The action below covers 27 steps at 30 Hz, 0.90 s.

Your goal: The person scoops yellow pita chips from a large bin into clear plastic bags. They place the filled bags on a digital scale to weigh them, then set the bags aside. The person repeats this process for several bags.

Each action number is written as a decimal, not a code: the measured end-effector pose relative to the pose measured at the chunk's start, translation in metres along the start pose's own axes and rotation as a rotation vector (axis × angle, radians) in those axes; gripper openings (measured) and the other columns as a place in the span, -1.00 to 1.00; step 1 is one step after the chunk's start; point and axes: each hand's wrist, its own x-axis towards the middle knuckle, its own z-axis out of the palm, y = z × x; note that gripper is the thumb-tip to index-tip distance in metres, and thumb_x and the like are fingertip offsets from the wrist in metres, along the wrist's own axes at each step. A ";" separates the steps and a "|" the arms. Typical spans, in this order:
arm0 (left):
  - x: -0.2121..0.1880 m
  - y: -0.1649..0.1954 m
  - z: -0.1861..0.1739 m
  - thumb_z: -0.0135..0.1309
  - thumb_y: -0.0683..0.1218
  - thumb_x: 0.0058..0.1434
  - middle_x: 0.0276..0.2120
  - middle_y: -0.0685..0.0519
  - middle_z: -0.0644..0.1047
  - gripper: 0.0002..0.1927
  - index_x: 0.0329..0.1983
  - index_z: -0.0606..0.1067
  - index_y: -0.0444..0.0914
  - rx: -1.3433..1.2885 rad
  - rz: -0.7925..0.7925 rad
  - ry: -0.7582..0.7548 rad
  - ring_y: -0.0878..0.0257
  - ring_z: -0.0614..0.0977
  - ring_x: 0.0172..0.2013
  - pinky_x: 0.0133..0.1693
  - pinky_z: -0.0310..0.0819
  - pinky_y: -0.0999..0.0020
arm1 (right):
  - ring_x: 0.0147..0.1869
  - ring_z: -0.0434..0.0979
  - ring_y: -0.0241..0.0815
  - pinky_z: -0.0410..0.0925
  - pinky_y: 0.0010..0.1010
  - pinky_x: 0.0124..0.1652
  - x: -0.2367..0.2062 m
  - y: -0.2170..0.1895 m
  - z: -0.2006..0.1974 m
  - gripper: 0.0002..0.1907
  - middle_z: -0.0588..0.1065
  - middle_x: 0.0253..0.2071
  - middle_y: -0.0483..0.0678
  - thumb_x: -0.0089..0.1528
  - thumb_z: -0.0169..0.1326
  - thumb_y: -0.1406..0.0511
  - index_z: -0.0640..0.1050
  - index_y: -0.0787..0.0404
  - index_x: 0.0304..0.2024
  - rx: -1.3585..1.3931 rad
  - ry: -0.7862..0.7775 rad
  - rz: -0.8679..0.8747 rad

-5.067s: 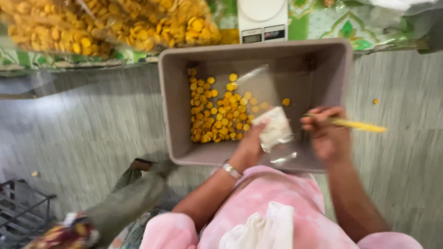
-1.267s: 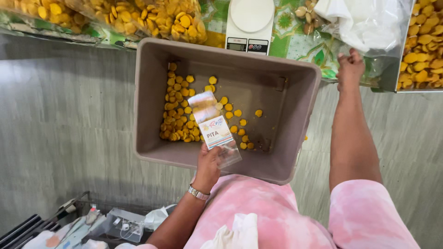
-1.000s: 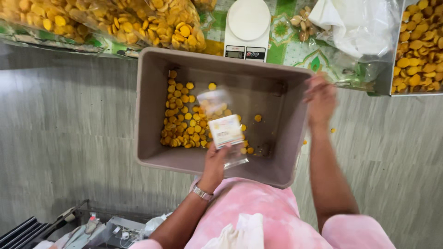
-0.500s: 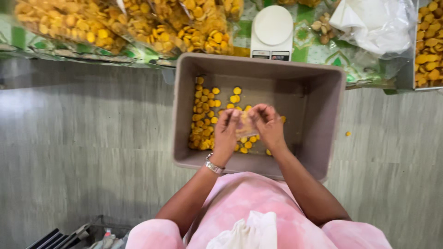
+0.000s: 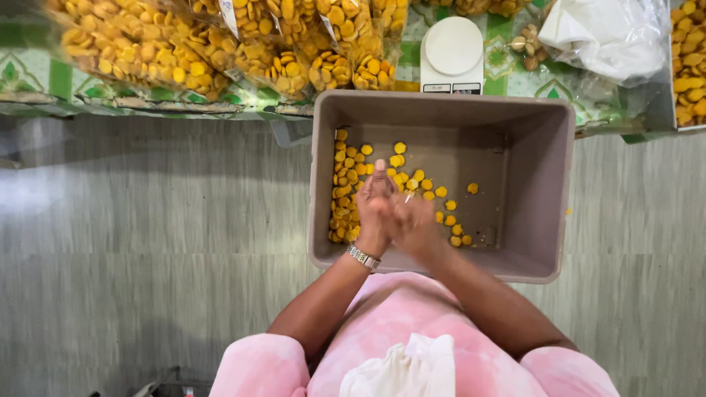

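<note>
Both hands meet over the middle of the bin [image 5: 537,184], held low inside it, likely so anything dropped falls back among the snacks [image 5: 349,195]. Left hand [image 5: 373,209]: fingers together and pointing toward the bin's far wall, palm turned against the right. Right hand [image 5: 412,220]: fingers curled close, pressed to the left. A thin pale edge shows between them; a small clear bag may be pinched there, cannot tell. Metal watch [image 5: 363,257] on the left wrist.

Bin: grey-brown plastic, rectangular, rounded rim, smooth walls, resting on the pink lap at its near edge and butted against the table [image 5: 147,103] at its far edge. Snacks: small round yellow-orange discs, dry-looking, heaped along the bin's left wall, scattered thin toward the centre.

On the table's near edge: clear bags [image 5: 243,44] packed with the same discs, glossy and crinkled. White scale [image 5: 453,48] with round pan just behind the bin. White plastic sack [image 5: 610,33] toward the right corner.
</note>
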 end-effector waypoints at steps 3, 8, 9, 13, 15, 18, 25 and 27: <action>0.001 0.003 0.004 0.06 0.09 0.34 -0.53 0.29 0.39 -0.71 -0.46 0.44 -0.10 0.126 0.069 0.031 0.49 0.36 -0.49 -0.45 0.21 0.50 | -0.40 0.51 0.05 0.35 -0.20 -0.40 0.005 -0.001 -0.001 -0.88 0.49 -0.40 0.10 0.37 0.12 0.34 0.58 0.27 -0.10 -0.011 0.029 0.042; 0.000 0.011 0.008 0.06 0.10 0.42 -0.60 0.25 0.36 -0.59 -0.55 0.41 -0.12 0.232 0.139 -0.085 0.49 0.31 -0.54 -0.49 0.16 0.51 | -0.39 0.54 -0.02 0.42 -0.25 -0.39 0.007 0.002 -0.007 -0.87 0.53 -0.37 0.06 0.31 0.13 0.34 0.57 0.28 -0.13 0.222 0.030 0.092; -0.001 0.010 0.009 0.03 0.10 0.39 -0.60 0.25 0.40 -0.60 -0.55 0.47 -0.15 0.277 0.128 -0.041 0.49 0.35 -0.54 -0.48 0.21 0.49 | -0.40 0.54 -0.03 0.42 -0.26 -0.40 0.007 0.005 -0.008 -0.85 0.53 -0.37 0.05 0.28 0.14 0.34 0.57 0.29 -0.13 0.274 0.029 0.094; 0.001 0.002 0.010 0.08 0.05 0.49 -0.58 0.33 0.29 -0.59 -0.51 0.41 -0.12 0.168 0.195 -0.117 0.54 0.23 -0.53 -0.52 0.04 0.52 | -0.43 0.49 0.01 0.32 -0.21 -0.44 0.001 0.018 -0.003 -0.89 0.52 -0.36 0.15 0.33 0.20 0.36 0.59 0.32 -0.18 -0.247 0.117 -0.217; 0.005 -0.003 0.015 0.09 0.02 0.52 -0.57 0.34 0.31 -0.61 -0.48 0.37 -0.06 0.092 0.145 -0.171 0.54 0.24 -0.54 -0.54 0.05 0.55 | -0.42 0.45 0.02 0.31 -0.25 -0.42 0.000 0.024 -0.001 -0.91 0.51 -0.39 0.12 0.35 0.18 0.37 0.60 0.32 -0.18 -0.029 0.144 -0.032; 0.003 -0.008 0.023 0.08 -0.04 0.41 -0.45 0.34 0.44 -0.80 -0.37 0.49 -0.10 0.112 0.118 -0.125 0.56 0.37 -0.42 -0.39 0.24 0.59 | -0.41 0.40 0.03 0.31 -0.32 -0.41 0.000 0.031 -0.004 -0.91 0.49 -0.42 0.07 0.37 0.14 0.38 0.61 0.31 -0.18 0.294 0.192 0.233; -0.027 0.027 0.011 0.18 0.01 0.41 -0.44 0.30 0.40 -0.79 -0.30 0.45 -0.12 0.106 -0.380 -0.456 0.52 0.39 -0.44 -0.46 0.26 0.54 | -0.49 0.38 -0.08 0.24 -0.32 -0.44 -0.007 0.034 -0.045 -0.84 0.39 -0.49 0.01 0.40 0.10 0.36 0.52 0.33 -0.26 0.209 0.159 0.124; -0.028 0.035 0.006 0.16 -0.02 0.41 -0.37 0.26 0.45 -0.85 -0.20 0.45 -0.13 0.061 -0.471 -0.559 0.47 0.47 -0.35 -0.33 0.37 0.49 | -0.48 0.39 -0.06 0.24 -0.30 -0.44 -0.009 0.037 -0.052 -0.85 0.39 -0.46 0.02 0.42 0.09 0.37 0.49 0.30 -0.26 0.221 0.153 0.088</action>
